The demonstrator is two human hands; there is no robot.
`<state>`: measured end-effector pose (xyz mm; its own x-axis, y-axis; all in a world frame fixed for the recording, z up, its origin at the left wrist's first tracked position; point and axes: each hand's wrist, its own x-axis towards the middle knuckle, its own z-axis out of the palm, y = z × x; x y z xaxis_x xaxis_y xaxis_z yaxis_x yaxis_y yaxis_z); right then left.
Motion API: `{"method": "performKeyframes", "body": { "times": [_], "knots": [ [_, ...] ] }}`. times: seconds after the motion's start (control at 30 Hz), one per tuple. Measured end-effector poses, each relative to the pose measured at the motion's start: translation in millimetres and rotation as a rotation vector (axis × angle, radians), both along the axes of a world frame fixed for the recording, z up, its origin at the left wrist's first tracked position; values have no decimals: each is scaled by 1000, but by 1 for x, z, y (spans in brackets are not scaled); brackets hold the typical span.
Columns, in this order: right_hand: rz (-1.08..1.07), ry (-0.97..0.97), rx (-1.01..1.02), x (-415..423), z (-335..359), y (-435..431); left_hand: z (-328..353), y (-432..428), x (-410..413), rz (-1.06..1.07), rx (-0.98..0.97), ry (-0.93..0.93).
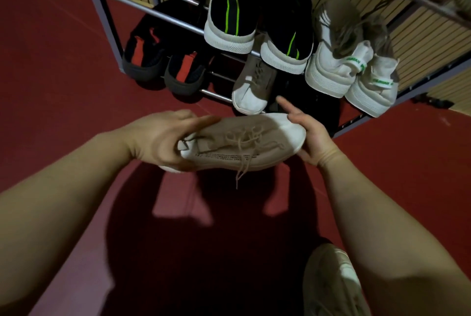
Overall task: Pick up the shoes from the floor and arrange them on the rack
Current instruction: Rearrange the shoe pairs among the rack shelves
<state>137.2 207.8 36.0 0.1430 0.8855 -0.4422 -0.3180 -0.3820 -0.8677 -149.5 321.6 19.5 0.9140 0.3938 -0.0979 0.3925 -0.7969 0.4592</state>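
Beige shoe [242, 144] is hanging sideways in the air between 2 hands, just in front of the rack [107, 22] and above the red floor [63, 73]. I am seeing the left hand [158, 139] gripping the heel end with its fingers curled round it, while the right hand [311, 137] is cupping the white toe, 1 digit sticking out free; its other fingers are lying behind the sole, so I cannot tell how firmly they are closing.

I am judging the free gap to be on the lowest rails, just beside the matching shoe [252, 86], and that is where trouble is waiting. A loose lace [239, 175] is dangling below the shoe and could be snagging a rail on the way in. The 2 black shoes [232, 9] are overhanging the tier above, so a high approach is risking knocking 1 of them off. The rails are thin and spaced apart, so a sole landing crooked could be tipping through or sliding off the front edge
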Motion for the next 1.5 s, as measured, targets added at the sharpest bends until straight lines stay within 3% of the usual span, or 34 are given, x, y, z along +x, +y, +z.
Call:
{"method": "performKeyframes", "body": {
  "times": [0.13, 0.3, 0.4, 0.5, 0.67, 0.8, 0.9, 1.17, 1.5],
  "knots": [
    [236, -398, 78, 1, 8, 0, -12, -6, -11, 99, -168, -66],
    [359, -626, 49, 4, 13, 3, -14, -4, -9, 129, -196, -67],
    [303, -635, 55, 1, 12, 0, -18, -7, -6, 152, -182, -89],
    [109, -625, 82, -8, 5, -3, -22, -13, 0, 189, -197, -149],
    [-210, -397, 112, -50, -22, -10, -31, -29, 19, 418, -323, -286],
    [-199, -304, 53, -94, -48, -23, -35, -50, 42, 478, -313, -482],
    [-299, -364, 68, -103, -52, -24, -47, -68, 47, 447, -337, -401],
    [-123, -363, 165, -83, -55, -35, -39, -68, 30, 269, -823, -322],
    [-24, -376, 129, -85, -55, -39, -53, -65, 38, 272, -875, -311]
  ]
}}
